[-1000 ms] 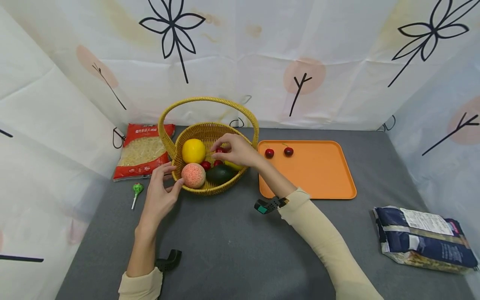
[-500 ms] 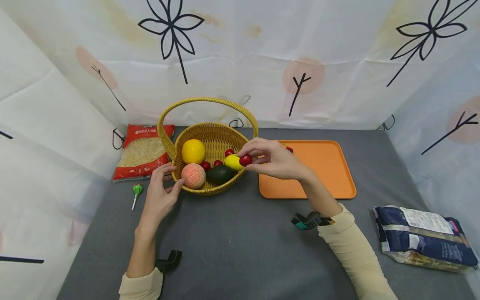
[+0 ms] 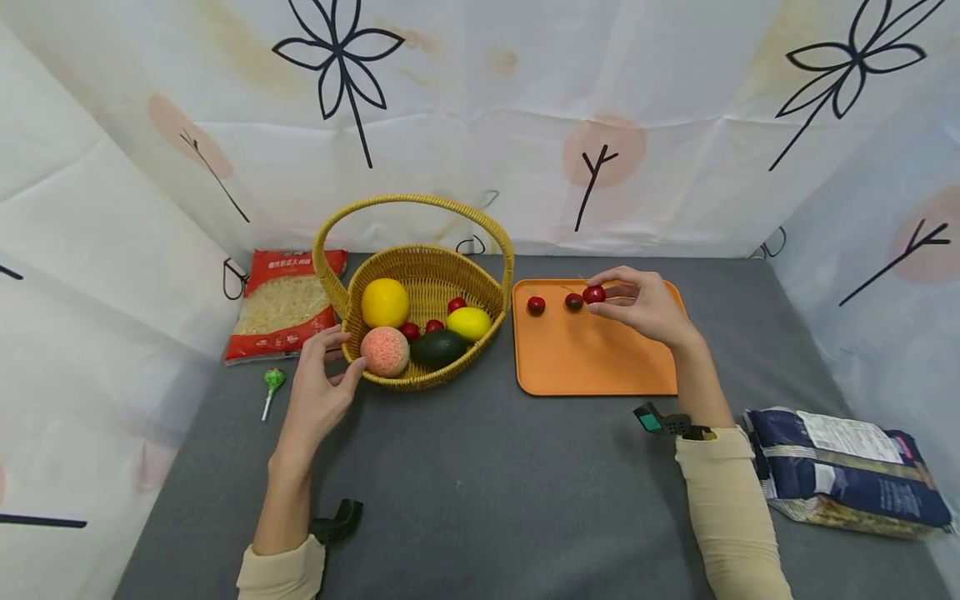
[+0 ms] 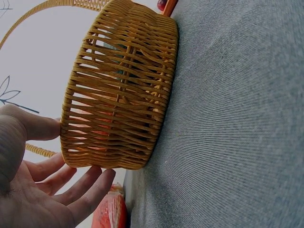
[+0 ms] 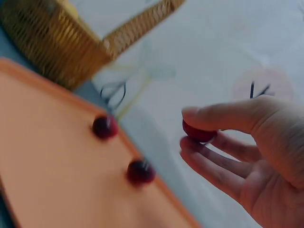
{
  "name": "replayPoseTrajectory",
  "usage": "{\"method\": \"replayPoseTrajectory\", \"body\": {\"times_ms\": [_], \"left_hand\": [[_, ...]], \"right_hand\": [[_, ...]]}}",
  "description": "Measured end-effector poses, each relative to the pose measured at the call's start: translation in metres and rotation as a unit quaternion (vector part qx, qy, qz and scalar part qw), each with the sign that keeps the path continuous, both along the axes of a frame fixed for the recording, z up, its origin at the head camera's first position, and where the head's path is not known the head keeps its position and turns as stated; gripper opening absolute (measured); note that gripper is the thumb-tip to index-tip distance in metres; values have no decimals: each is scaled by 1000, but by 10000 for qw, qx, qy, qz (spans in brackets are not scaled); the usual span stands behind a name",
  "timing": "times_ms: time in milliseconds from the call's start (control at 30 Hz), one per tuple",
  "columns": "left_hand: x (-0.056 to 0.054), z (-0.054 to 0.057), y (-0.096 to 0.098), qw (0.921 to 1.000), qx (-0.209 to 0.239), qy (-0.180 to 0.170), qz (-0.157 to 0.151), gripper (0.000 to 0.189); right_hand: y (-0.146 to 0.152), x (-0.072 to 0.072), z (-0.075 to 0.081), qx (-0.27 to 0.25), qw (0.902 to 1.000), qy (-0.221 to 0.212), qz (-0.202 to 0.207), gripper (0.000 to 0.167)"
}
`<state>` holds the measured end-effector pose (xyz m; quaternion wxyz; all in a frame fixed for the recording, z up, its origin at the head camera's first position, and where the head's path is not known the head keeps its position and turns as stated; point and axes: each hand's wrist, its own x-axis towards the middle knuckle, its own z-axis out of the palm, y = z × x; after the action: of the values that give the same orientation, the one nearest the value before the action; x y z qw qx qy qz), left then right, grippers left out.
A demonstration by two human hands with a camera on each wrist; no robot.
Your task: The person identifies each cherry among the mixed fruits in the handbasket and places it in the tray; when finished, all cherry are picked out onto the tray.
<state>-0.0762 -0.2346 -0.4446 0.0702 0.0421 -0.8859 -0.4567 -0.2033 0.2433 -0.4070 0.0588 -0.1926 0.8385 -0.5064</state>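
In the head view, my right hand (image 3: 637, 304) pinches a red cherry (image 3: 594, 294) between thumb and fingertips above the orange tray (image 3: 600, 358). Two more cherries lie on the tray: a red one (image 3: 536, 306) and a darker one (image 3: 573, 302), which is beside the held cherry. My left hand (image 3: 322, 392) touches the near left rim of the yellow wicker basket (image 3: 420, 382), its fingers spread and fairly straight. Inside the basket are a round yellow fruit (image 3: 385, 302), a peach (image 3: 385, 352), a dark green avocado (image 3: 438, 348), a lemon (image 3: 468, 323) and a few cherries (image 3: 456, 305).
A red bag of pasta (image 3: 285, 304) lies left of the basket, with a green lollipop (image 3: 273, 382) in front of it. At the right edge sits a dark blue food bag (image 3: 847, 471). A patterned white cloth (image 3: 480, 150) hangs behind the grey table (image 3: 465, 500).
My right hand has left the basket and moved right with a cherry, passing over the lemon and now over the tray. My left hand has stayed at the basket's rim.
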Motion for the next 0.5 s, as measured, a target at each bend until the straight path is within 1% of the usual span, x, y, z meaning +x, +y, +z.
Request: {"method": "replayPoseTrajectory", "body": {"times_ms": [67,133,233,300,400,500], "left_hand": [[0,0,0,10000,-10,12,-3,48],[0,0,0,10000,8,13,0,48],[0,-1,0,10000,28,-2,-5,49],[0,-1,0,10000,36,-23,0,49],[0,-1,0,10000,23,-41,7,49],[0,0,0,10000,7,-37,9,49]], "right_hand": [[9,-6,-13,252,9990,-181,-336,38],[15,-12,-27,483,9968,-293,-565,39],[20,-21,-47,736,9933,-351,-824,40],[21,-25,-57,879,9909,-309,-968,40],[22,-27,-64,944,9889,-258,-1121,40],[21,-27,-66,1002,9886,-145,-1118,40]]}}
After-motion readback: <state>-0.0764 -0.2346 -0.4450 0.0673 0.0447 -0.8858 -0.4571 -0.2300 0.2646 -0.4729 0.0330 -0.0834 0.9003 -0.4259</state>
